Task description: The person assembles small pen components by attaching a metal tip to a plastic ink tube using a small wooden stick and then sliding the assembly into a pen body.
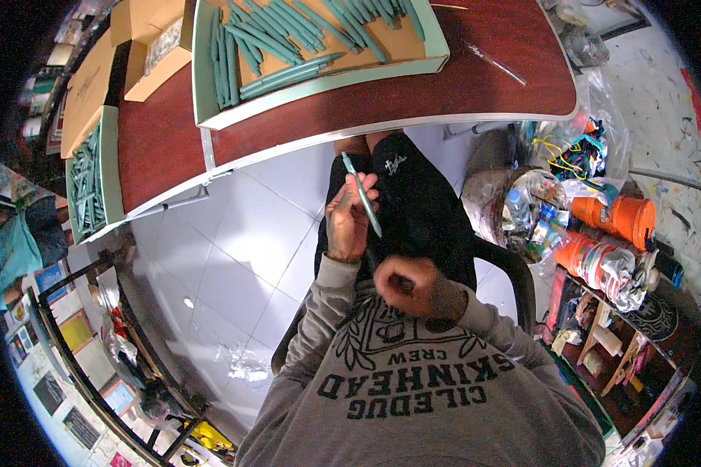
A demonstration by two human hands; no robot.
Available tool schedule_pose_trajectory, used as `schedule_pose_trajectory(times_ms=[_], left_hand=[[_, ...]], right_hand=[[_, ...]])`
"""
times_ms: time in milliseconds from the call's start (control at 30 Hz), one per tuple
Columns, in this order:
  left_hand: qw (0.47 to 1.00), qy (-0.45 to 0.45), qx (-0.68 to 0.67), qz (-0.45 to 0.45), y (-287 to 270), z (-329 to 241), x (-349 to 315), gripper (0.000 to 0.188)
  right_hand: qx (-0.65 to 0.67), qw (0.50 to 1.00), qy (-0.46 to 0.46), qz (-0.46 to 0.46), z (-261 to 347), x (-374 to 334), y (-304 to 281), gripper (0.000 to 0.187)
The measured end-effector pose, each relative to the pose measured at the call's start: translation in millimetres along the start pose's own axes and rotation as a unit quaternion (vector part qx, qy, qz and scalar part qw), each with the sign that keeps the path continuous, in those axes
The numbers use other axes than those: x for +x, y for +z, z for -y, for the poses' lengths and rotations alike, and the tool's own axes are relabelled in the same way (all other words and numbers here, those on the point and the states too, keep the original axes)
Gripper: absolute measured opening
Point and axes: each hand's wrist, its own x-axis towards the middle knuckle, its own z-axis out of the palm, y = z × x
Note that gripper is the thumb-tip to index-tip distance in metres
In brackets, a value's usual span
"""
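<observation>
Near woodgrain table [157,144], left hand [348,223] pinches slender pen [364,195] — right hand [413,285] rounded, grip unclear

White glare washes out the floor [255,247] in front of the table [160,142], whose near edge bows with lens distortion. The right hand [405,285] looks blurred, the table sharper; grainy black fills the corners.

1. Grey sweatshirt [459,420], bodyward of right-hand fingers [393,274]: black block capitals in three rows, upside down in view, with leafy emblem [350,346] nearer the fingers.
2. Black shorts [436,210], just right of left-hand fingers [371,180]: small white script [396,165], too small to make out surely.
3. Dark wall panel [80,428], far lower left of both hands' fingers: pale markings, illegible.
</observation>
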Motion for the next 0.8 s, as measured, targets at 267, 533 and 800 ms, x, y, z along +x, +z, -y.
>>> schedule_pose_trajectory(times_ms=[267,533,800], left_hand=[[0.976,-0.055,0.160,0.136,-18.2,-24.4,26.4,0.046],[0.891,-0.212,0.264,0.302,-58.4,-80.3,46.8,0.042],[0.818,-0.275,0.381,0.330,-65.8,-167.4,-4.1,0.040]], right_hand=[[-0.102,0.974,0.137,-0.148,27.5,-48.3,-93.9,0.016],[0.273,0.838,0.131,-0.454,-125.2,-165.4,-264.1,0.009],[-0.258,0.800,0.357,-0.407,-229.0,-245.8,-268.2,0.018]])
